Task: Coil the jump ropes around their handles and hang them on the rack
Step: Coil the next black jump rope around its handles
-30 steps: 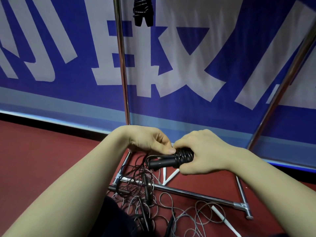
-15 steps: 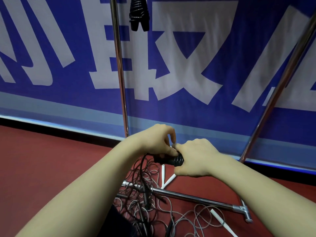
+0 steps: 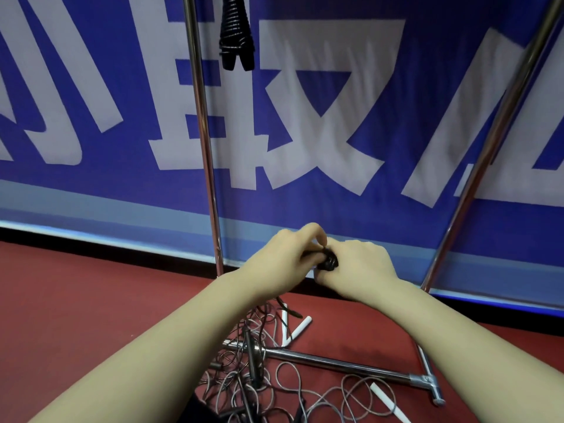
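The banner (image 3: pixel 305 117) behind the rack (image 3: pixel 203 132) carries large white characters on blue. Their tops are cut off, so I cannot read them whole; the one behind the rack's left post looks like the lower part of 取. A paler blue band runs along the banner's foot, with a dark strip below it where it meets the floor (image 3: pixel 76 300), which is a dull red, matte surface.

Two chrome posts of the rack are in sight, the right one leaning across the frame, and one base bar lies along the floor between them, ending in a T-joint.

One black hung bundle (image 3: pixel 236 35) dangles high up, just right of the left post.

In front of the rack, above the base bar, the left hand (image 3: pixel 283 257) and right hand (image 3: pixel 357 267) meet on a black jump rope (image 3: pixel 328 261), coiled tight. The right hand's fingers wrap it; the left hand's fingertips pinch it from above.

Loose ropes (image 3: pixel 274 383) lie tangled over the base bar, too knotted to count. Three white handles (image 3: pixel 300 328) show among them, two crossed beyond the bar and one on the near side of its T-joint.
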Demonstrator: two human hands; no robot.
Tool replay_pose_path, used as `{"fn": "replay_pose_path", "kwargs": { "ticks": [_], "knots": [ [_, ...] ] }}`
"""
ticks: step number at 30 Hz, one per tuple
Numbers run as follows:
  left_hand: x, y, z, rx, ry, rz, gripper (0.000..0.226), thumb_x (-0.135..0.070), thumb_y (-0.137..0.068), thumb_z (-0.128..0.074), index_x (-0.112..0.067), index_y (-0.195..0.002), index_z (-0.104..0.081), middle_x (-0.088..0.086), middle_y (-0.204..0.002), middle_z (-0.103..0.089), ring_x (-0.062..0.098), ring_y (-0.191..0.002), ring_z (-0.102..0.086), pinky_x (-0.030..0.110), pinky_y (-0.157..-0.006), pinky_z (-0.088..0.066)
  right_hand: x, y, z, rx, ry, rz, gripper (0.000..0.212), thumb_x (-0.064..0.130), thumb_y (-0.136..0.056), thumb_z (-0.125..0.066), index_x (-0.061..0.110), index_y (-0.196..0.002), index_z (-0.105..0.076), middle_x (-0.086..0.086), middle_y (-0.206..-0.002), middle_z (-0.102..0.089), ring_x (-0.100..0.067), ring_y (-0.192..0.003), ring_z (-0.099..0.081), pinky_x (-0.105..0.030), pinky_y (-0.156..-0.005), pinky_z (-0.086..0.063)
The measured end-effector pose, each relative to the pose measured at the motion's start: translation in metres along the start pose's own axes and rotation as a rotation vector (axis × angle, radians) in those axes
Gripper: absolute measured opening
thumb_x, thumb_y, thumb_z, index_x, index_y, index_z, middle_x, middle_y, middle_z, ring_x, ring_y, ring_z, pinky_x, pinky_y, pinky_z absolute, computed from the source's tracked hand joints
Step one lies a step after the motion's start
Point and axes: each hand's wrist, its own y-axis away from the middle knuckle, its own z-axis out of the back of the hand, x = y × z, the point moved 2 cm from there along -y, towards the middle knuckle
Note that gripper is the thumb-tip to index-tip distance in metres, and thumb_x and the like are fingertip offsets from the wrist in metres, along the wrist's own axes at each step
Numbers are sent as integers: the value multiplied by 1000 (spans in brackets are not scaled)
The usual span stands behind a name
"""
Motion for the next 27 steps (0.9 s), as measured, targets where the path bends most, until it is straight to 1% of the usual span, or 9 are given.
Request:
{"fn": "replay_pose_path", "kwargs": {
  "ticks": [2, 5, 6, 8, 10, 14, 20, 24, 27],
  "knots": [
    [-6, -1, 4, -167, 244, 88, 2, -15, -99, -55, -14, -99, -53, 6, -85, -72, 21, -76, -65, 28, -70, -53, -4, -4, 3, -107, 30, -24, 33, 47, -86, -53, 33, -116, -53, 1, -99, -65, -27, -97, -62, -31, -67, -36],
    [-15, -6, 9, -358, 512, 270, 4, -11, -98, -56, -14, -97, -53, 6, -91, -67, 19, -67, -68, 22, -63, -54, -9, -8, 11, -238, 106, -59, 38, 49, -87, -52, 29, -119, -48, 2, -90, -54, -26, -89, -59, -30, -63, -33],
    [-16, -7, 9, -363, 534, 344, 6, -17, -98, -57, -11, -96, -55, 4, -89, -66, 15, -62, -67, 21, -61, -54, -9, -9, 13, -263, 123, -64, 40, 50, -88, -52, 28, -120, -46, 2, -89, -50, -25, -88, -58, -30, -62, -33],
    [-15, -10, 10, -291, 549, 494, 29, -33, -99, -55, -6, -88, -60, 5, -75, -66, 7, -51, -61, 19, -58, -51, -3, -10, 15, -291, 158, -42, 44, 52, -90, -50, 26, -125, -42, 1, -90, -47, -24, -90, -57, -30, -61, -33],
    [-15, -10, 11, -200, 542, 570, 49, -45, -99, -50, -3, -79, -66, 5, -62, -64, 8, -44, -54, 16, -50, -46, 6, -11, 15, -280, 204, 7, 51, 55, -91, -49, 25, -130, -37, -1, -99, -52, -24, -95, -57, -31, -62, -33],
    [-10, -8, 19, -195, 499, 558, 56, -44, -97, -56, 5, -74, -71, 1, -49, -57, 9, -39, -43, 16, -42, -37, 21, -13, 14, -262, 222, 48, 55, 57, -93, -47, 23, -134, -35, -3, -110, -55, -25, -99, -57, -32, -63, -34],
    [-3, -5, 24, -184, 551, 552, 37, -36, -93, -65, -2, -81, -75, -3, -49, -58, 6, -41, -45, 16, -46, -39, 21, -13, 21, -302, 138, -50, 49, 57, -92, -48, 18, -121, -42, -1, -91, -44, -27, -85, -53, -32, -61, -32],
    [-1, -8, 25, -200, 478, 543, 44, -48, -88, -67, -6, -78, -75, -2, -49, -58, 7, -41, -45, 17, -46, -40, 17, -15, 31, -317, 10, -139, 43, 54, -89, -54, 17, -108, -48, 0, -95, -55, -26, -85, -53, -32, -65, -32],
    [2, -9, 27, -157, 540, 539, 41, -52, -86, -67, -12, -92, -75, -2, -55, -57, 10, -46, -43, 16, -46, -38, 19, -15, 35, -317, -168, -223, 38, 52, -84, -58, 17, -97, -50, 1, -86, -60, -26, -79, -55, -32, -65, -35]
  ]
}}
